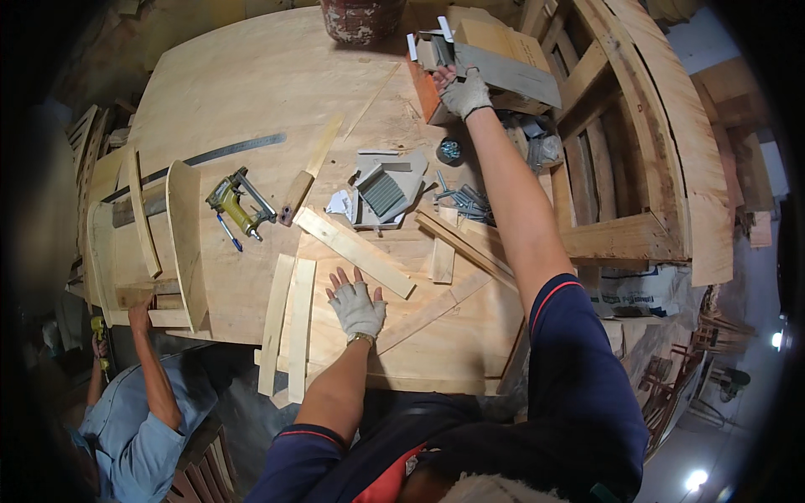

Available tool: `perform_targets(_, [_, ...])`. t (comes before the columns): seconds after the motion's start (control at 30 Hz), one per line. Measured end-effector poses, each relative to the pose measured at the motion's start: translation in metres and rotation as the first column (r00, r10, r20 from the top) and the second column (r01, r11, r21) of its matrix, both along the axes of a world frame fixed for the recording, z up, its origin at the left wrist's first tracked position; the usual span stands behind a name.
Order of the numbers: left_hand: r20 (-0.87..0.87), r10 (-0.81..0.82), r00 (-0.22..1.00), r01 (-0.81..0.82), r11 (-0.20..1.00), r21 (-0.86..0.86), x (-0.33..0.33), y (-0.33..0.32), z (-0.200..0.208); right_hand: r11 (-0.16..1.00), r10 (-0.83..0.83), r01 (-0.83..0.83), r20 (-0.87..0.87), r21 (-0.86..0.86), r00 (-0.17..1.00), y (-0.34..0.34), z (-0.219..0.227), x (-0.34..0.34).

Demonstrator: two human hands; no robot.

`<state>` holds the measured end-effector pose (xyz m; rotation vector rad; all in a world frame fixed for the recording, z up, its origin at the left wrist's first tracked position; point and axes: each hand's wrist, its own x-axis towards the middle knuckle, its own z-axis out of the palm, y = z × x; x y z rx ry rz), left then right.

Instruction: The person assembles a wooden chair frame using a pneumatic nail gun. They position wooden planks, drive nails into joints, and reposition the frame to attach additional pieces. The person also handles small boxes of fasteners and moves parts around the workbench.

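Observation:
My left hand (357, 308), in a pale fingerless glove, lies flat on the wooden worktable with its fingers spread. Just beyond its fingertips is a pale wooden slat (356, 251). My right hand (466, 92), gloved the same way, reaches to the far right, over an orange-sided box (426, 90) with grey strips in it. Its bare fingers are apart and slightly bent at the box; I see nothing held in them. A torn grey carton (411, 172) with a block of staple strips (383, 194) sits mid-table. To its left rests an olive staple gun (239, 205).
A co-worker's hand (141, 314) touches a curved wooden frame (186, 243) at left. Loose screws (470, 204) and a small jar (449, 151) lie near my right forearm. A wooden crate frame (625, 239) stands at right, a reddish bucket (362, 21) at the back.

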<state>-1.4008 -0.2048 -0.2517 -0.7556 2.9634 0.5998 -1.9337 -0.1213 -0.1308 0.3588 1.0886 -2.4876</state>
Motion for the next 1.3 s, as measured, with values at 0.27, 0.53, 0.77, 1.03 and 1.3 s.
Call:
perform_targets(0.27, [-0.019,-0.007,1.0,0.008,1.0,0.01,-0.001,-0.001,0.002,0.988,-0.038,0.061,-0.164,0.139,0.986,0.018,-0.011,0.044])
perform_targets(0.53, [-0.056,0.003,0.998,-0.002,1.0,0.02,-0.002,0.0,-0.003,0.258,0.693,0.5,-0.519,0.827,0.501,0.069,-0.008,0.242])
perform_targets(0.77, [-0.127,0.031,0.991,-0.018,0.995,0.098,0.003,-0.004,-0.007,0.877,0.298,-0.2,-0.167,0.436,0.94,0.071,0.051,0.451])
perform_targets(1.03, [-0.255,-0.015,0.967,0.011,1.0,-0.018,0.002,-0.011,-0.011,0.749,0.453,-0.345,-0.057,0.565,0.89,0.104,0.049,0.569])
perform_targets(1.3, [-0.197,0.071,0.978,0.207,-0.209,0.956,0.1,-0.076,0.054,0.61,0.648,-0.533,0.018,0.587,0.761,0.111,0.061,0.651])
